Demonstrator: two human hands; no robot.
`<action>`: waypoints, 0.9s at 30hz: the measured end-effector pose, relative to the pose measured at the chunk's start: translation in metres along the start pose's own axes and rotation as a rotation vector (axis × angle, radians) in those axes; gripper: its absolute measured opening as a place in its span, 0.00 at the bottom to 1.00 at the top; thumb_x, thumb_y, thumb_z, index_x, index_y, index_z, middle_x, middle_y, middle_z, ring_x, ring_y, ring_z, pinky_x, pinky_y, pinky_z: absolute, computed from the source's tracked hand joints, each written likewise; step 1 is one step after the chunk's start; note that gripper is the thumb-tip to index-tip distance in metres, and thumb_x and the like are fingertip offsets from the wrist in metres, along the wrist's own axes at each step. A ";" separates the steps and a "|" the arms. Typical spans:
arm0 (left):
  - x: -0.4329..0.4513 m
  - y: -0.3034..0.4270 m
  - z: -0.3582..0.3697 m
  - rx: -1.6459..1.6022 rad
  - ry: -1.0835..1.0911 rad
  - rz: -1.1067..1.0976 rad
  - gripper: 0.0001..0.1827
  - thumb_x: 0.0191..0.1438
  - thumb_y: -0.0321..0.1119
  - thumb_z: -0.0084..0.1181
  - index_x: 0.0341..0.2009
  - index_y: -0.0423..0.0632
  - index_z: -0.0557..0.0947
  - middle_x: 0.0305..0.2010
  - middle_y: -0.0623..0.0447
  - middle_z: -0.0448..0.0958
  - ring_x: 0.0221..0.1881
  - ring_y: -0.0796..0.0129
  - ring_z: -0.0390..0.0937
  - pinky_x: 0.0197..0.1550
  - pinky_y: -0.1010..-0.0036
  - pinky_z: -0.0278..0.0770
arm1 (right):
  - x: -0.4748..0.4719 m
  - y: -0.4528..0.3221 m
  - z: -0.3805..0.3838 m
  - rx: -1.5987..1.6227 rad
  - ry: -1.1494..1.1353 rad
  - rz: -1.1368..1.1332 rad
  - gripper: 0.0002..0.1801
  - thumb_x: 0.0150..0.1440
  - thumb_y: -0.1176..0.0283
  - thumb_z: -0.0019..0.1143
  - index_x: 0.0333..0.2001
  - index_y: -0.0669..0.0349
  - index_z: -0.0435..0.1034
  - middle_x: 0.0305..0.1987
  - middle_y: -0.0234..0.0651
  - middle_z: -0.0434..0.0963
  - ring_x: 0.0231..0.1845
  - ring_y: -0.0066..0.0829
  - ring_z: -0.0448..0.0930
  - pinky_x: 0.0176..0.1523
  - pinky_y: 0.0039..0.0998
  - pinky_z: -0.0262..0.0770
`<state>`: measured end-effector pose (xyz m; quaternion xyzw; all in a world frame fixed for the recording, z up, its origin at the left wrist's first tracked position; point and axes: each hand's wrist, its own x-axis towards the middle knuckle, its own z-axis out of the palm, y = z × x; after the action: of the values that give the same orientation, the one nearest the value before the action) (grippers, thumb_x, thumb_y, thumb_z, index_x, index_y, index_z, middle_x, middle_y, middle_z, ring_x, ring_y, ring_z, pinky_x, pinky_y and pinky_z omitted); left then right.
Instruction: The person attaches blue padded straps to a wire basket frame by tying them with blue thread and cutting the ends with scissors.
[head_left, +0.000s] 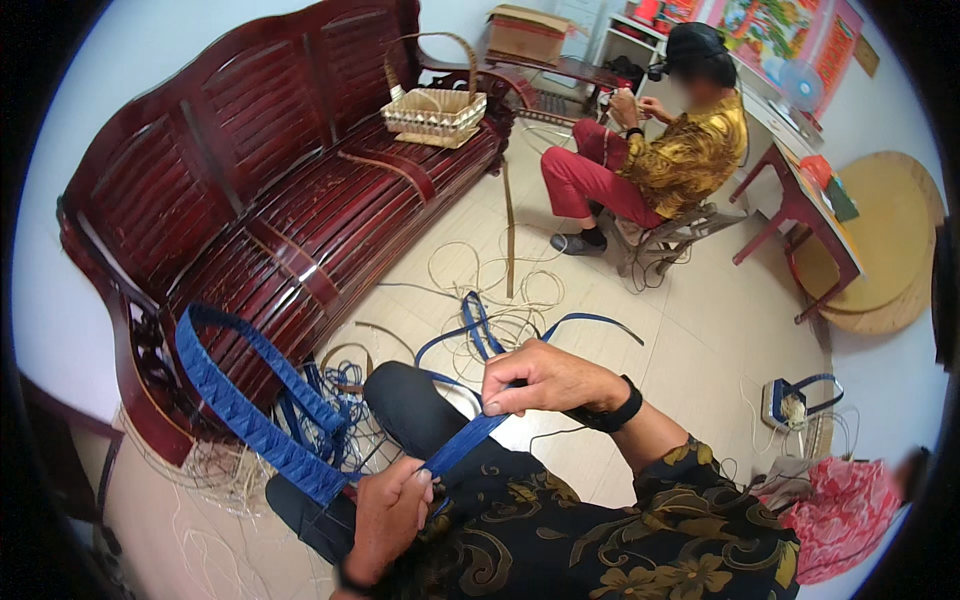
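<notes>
A flat blue strip (466, 447) is stretched across my lap between both hands. My left hand (390, 510) grips its lower end, close to a long blue woven band (247, 420) that loops up over the left side. Further up the strip, my right hand (544, 379) pinches it between thumb and fingers. Past the right hand, loose blue strip (480, 326) curls over the floor. My fingers hide the exact spot where strip and band meet.
Tangled blue strands (341, 397) and pale cords (517, 300) lie on the tiles. A woven basket (435, 112) stands on a dark red wooden bench (300, 225). Another person (675, 150) sits on a low chair, hands raised. A small basket (784, 405) rests at right.
</notes>
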<state>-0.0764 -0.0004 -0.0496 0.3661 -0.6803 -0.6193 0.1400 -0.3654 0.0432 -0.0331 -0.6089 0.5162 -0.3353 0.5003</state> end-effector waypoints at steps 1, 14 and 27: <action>-0.001 0.001 0.000 -0.030 -0.003 0.008 0.12 0.64 0.28 0.48 0.27 0.42 0.78 0.15 0.59 0.71 0.13 0.80 0.66 0.18 0.79 0.61 | 0.000 0.002 -0.001 0.003 0.000 0.038 0.10 0.60 0.68 0.62 0.33 0.64 0.76 0.26 0.29 0.76 0.25 0.17 0.76 0.28 0.22 0.69; -0.021 -0.005 -0.003 -0.196 0.046 -0.054 0.13 0.65 0.34 0.48 0.29 0.45 0.76 0.17 0.58 0.70 0.17 0.77 0.67 0.23 0.76 0.63 | 0.017 0.001 0.040 -0.328 0.444 -0.247 0.13 0.52 0.73 0.63 0.43 0.61 0.76 0.41 0.35 0.81 0.44 0.32 0.78 0.49 0.30 0.71; -0.016 -0.037 0.023 0.175 0.253 0.437 0.03 0.59 0.26 0.51 0.33 0.41 0.74 0.26 0.41 0.72 0.28 0.43 0.73 0.29 0.58 0.67 | 0.008 0.005 0.090 -0.222 0.096 -0.297 0.13 0.49 0.72 0.66 0.39 0.65 0.76 0.41 0.40 0.81 0.47 0.39 0.78 0.54 0.35 0.71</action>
<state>-0.0680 0.0283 -0.0852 0.2958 -0.7711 -0.4628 0.3221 -0.2814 0.0594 -0.0632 -0.7131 0.4778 -0.3750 0.3501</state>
